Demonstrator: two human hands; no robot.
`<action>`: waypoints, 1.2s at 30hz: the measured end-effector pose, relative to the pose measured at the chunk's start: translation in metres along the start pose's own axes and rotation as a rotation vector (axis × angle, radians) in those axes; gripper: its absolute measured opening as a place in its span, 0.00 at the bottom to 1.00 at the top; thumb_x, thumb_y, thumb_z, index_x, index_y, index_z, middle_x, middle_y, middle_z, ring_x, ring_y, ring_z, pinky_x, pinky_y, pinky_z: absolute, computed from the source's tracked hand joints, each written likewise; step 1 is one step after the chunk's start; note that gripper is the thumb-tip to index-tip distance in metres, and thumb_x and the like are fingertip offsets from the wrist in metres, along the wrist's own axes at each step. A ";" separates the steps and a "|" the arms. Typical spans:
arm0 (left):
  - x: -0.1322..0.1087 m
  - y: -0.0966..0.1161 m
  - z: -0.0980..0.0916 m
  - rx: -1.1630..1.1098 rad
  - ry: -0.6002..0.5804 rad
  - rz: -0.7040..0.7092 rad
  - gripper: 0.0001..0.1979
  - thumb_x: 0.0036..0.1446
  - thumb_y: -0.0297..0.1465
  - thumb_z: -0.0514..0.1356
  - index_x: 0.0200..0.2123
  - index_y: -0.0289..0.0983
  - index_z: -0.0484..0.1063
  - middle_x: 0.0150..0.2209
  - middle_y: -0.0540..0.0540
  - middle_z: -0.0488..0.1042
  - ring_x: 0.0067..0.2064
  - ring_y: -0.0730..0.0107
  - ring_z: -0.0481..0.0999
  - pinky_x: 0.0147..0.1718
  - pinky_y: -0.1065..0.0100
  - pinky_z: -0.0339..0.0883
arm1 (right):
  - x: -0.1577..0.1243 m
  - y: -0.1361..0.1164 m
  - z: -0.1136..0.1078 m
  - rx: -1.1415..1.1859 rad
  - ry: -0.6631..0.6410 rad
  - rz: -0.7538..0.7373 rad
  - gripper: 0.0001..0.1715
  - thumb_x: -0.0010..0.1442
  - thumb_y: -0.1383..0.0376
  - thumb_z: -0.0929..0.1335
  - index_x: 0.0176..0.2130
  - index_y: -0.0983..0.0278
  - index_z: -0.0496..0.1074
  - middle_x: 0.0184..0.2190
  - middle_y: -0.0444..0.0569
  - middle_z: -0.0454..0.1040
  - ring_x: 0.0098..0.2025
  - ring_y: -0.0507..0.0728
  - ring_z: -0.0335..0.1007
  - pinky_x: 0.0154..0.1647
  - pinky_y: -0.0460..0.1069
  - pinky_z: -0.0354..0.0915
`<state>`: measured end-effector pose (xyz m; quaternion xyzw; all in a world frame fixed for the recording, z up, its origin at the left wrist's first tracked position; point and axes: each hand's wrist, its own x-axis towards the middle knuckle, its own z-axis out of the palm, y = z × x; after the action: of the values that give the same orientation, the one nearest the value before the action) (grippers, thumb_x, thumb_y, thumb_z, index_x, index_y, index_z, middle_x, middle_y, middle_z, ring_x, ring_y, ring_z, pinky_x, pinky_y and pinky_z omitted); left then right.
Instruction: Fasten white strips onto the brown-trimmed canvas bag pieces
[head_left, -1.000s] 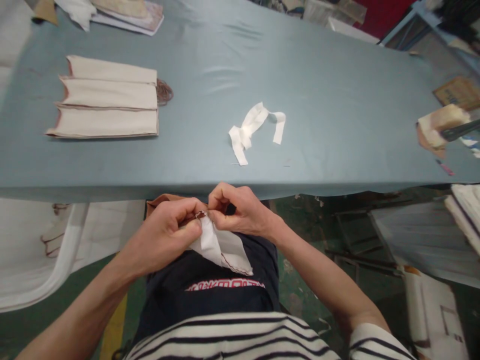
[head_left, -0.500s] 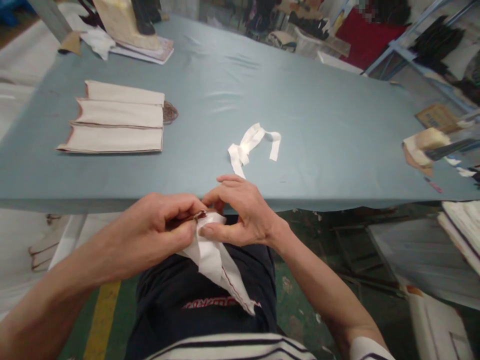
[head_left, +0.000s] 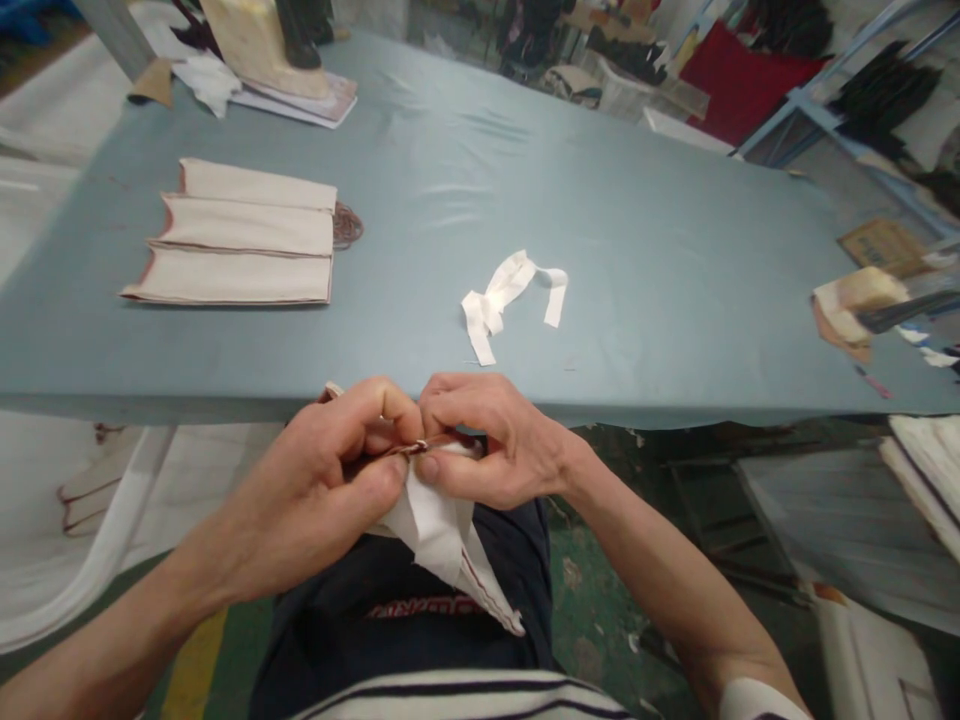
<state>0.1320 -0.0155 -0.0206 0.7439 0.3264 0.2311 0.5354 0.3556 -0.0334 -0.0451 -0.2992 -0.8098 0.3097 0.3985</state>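
A white cloth piece with brown stitched edging (head_left: 442, 530) hangs from my two hands over my lap, just before the table edge. My left hand (head_left: 341, 450) pinches its brown edge between thumb and fingers. Close against it, my right hand (head_left: 491, 440) grips the same edge, thumb below and fingers curled above. Between the thumbs the brown edging is bunched up, with a thin cord-like strand there. The lower corner of the cloth dangles toward my right leg. Part of the cloth is hidden behind my fingers.
On the blue-grey table (head_left: 660, 270) lie three folded cream cloth pieces (head_left: 247, 235) with a coil of brown cord (head_left: 347, 227) at their right end. A crumpled white strip (head_left: 510, 290) is ahead of my hands. A metal frame (head_left: 810, 110) stands at the right.
My right hand has shifted slightly right and closed more tightly on the brown edge. The cloth is spread a little wider, and the view has moved slightly.
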 end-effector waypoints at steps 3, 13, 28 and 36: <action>0.000 -0.005 0.005 -0.094 0.024 -0.001 0.03 0.61 0.28 0.57 0.36 0.42 0.71 0.26 0.59 0.70 0.24 0.76 0.64 0.22 0.75 0.55 | -0.001 0.006 0.002 0.050 0.018 -0.031 0.15 0.67 0.65 0.68 0.30 0.58 0.60 0.27 0.40 0.67 0.34 0.53 0.68 0.41 0.49 0.67; -0.001 -0.004 -0.012 -0.075 0.017 -0.123 0.04 0.59 0.33 0.58 0.35 0.41 0.72 0.23 0.59 0.69 0.23 0.77 0.61 0.21 0.76 0.52 | 0.014 -0.005 -0.019 -0.171 -0.115 0.075 0.19 0.72 0.57 0.71 0.31 0.61 0.67 0.23 0.35 0.62 0.24 0.47 0.55 0.28 0.47 0.49; -0.011 -0.018 -0.007 0.230 0.190 0.169 0.05 0.61 0.31 0.60 0.35 0.42 0.77 0.28 0.52 0.79 0.28 0.68 0.77 0.30 0.68 0.71 | 0.001 -0.013 0.006 0.334 -0.011 0.339 0.06 0.62 0.64 0.70 0.33 0.62 0.71 0.23 0.35 0.62 0.24 0.47 0.52 0.26 0.44 0.52; -0.014 -0.036 0.003 0.429 0.193 0.495 0.12 0.62 0.21 0.58 0.39 0.45 0.76 0.36 0.52 0.89 0.35 0.68 0.87 0.44 0.66 0.80 | -0.007 -0.013 0.018 0.736 0.031 0.542 0.13 0.60 0.56 0.73 0.34 0.63 0.72 0.23 0.35 0.63 0.23 0.48 0.52 0.25 0.45 0.55</action>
<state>0.1154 -0.0201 -0.0552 0.8710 0.2261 0.3494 0.2610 0.3408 -0.0512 -0.0480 -0.3433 -0.5326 0.6653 0.3949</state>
